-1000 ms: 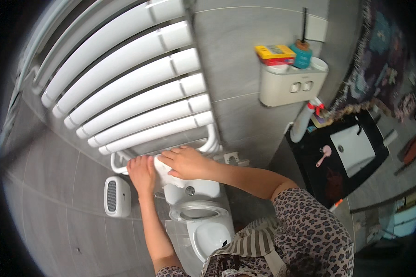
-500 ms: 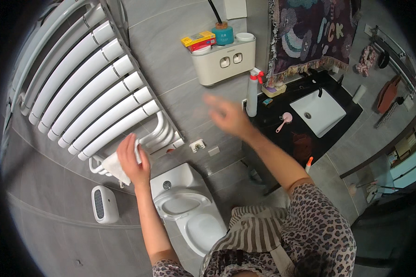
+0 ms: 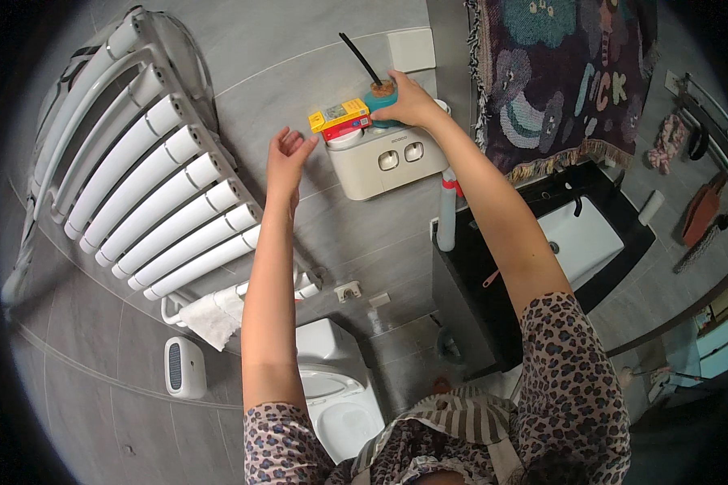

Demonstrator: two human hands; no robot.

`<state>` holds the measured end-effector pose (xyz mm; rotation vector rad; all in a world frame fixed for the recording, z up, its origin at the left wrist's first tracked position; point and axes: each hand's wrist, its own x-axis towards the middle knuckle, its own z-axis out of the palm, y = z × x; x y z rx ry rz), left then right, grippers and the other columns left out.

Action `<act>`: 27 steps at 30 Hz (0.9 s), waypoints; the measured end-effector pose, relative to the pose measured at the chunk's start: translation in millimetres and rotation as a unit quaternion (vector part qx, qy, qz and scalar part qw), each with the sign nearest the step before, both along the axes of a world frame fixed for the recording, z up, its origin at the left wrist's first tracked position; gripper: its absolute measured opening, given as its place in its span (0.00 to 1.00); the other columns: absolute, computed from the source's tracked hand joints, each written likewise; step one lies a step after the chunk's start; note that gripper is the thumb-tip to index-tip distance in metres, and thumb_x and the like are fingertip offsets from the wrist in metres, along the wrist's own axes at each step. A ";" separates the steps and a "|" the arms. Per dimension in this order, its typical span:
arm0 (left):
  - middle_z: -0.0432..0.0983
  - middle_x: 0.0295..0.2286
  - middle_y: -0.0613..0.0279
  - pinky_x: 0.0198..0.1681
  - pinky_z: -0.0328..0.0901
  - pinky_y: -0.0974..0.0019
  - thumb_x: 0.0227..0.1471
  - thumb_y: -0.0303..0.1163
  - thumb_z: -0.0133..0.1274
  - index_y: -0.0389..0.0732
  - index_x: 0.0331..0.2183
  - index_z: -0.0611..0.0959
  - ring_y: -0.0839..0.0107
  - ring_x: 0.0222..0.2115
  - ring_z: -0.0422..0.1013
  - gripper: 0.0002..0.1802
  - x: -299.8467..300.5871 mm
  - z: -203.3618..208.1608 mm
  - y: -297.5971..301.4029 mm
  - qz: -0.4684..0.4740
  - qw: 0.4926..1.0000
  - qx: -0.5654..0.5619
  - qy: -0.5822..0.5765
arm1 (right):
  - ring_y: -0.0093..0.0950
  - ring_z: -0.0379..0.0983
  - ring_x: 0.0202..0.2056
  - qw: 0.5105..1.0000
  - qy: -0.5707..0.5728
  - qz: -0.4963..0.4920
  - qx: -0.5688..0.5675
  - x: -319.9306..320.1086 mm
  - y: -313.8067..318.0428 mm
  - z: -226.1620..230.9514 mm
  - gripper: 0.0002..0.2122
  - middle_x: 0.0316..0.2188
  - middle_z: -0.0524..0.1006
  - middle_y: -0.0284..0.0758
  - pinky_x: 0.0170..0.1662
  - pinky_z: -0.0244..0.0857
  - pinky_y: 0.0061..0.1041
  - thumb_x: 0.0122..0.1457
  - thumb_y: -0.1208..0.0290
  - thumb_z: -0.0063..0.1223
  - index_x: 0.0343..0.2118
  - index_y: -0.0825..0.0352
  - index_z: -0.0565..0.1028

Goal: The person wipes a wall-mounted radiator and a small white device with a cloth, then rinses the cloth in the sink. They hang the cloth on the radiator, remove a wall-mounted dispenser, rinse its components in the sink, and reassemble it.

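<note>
My right hand (image 3: 410, 101) is wrapped round the teal diffuser bottle (image 3: 378, 99) with a cork-like top and a dark stick. The bottle is on top of the cream wall-mounted dispenser (image 3: 356, 178), partly hidden by my fingers. Touching or close beside it lie a yellow box (image 3: 340, 115) and a red box (image 3: 347, 128). My left hand (image 3: 288, 160) is raised to the left of these boxes, holding nothing, its fingers loosely bent and apart.
A white towel radiator (image 3: 158, 162) fills the left wall, with a white cloth (image 3: 218, 318) on its lowest bars. Below stands a toilet (image 3: 344, 428). On the right, a black counter (image 3: 469, 303) carries a sink (image 3: 594, 246) and a spray bottle (image 3: 446, 218).
Both hands have moved up. My left hand has left the cloth at the radiator, and my right hand has reached the dispenser top and taken hold of the diffuser bottle.
</note>
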<state>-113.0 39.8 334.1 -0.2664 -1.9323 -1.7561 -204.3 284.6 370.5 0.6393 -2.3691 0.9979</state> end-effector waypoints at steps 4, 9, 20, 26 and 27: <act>0.64 0.48 0.48 0.46 0.62 0.69 0.40 0.33 0.63 0.33 0.53 0.59 0.69 0.44 0.65 0.42 -19.7 3.0 17.9 -0.023 0.999 0.047 -0.008 | 0.40 0.63 0.52 1.000 0.000 -0.004 0.005 -6.5 8.7 -3.7 0.45 0.50 0.66 0.49 0.54 0.57 0.29 0.31 0.57 0.67 0.54 0.73 0.59; 0.68 0.44 0.50 0.46 0.61 0.68 0.36 0.34 0.66 0.33 0.50 0.62 0.68 0.41 0.67 0.42 -36.4 0.0 16.4 0.021 1.000 0.007 0.000 | 0.39 0.66 0.49 0.999 0.031 -0.012 0.003 11.4 9.4 4.6 0.41 0.47 0.69 0.48 0.52 0.60 0.29 0.31 0.57 0.66 0.50 0.72 0.64; 0.72 0.37 0.54 0.38 0.64 0.71 0.33 0.41 0.68 0.33 0.49 0.67 0.73 0.36 0.69 0.43 -58.9 -4.9 19.3 0.036 0.995 -0.089 0.023 | 0.37 0.69 0.46 0.995 -0.017 0.088 -0.033 97.1 60.5 15.1 0.45 0.46 0.70 0.47 0.48 0.63 0.27 0.30 0.53 0.68 0.52 0.73 0.63; 0.72 0.37 0.62 0.36 0.60 0.75 0.37 0.44 0.65 0.41 0.49 0.72 0.76 0.32 0.67 0.38 -46.3 6.4 19.9 -0.030 0.991 -0.130 -0.026 | 0.21 0.69 0.39 0.971 -0.202 0.126 -0.018 164.6 122.6 -35.0 0.36 0.42 0.72 0.33 0.41 0.65 0.22 0.39 0.70 0.67 0.54 0.64 0.63; 0.72 0.38 0.61 0.39 0.60 0.75 0.38 0.45 0.64 0.41 0.49 0.72 0.76 0.35 0.66 0.37 -45.1 9.7 21.5 -0.024 0.989 -0.143 -0.026 | 0.20 0.68 0.40 0.968 -0.229 0.078 0.061 170.5 134.0 -43.8 0.36 0.43 0.72 0.34 0.41 0.64 0.21 0.38 0.74 0.66 0.54 0.64 0.63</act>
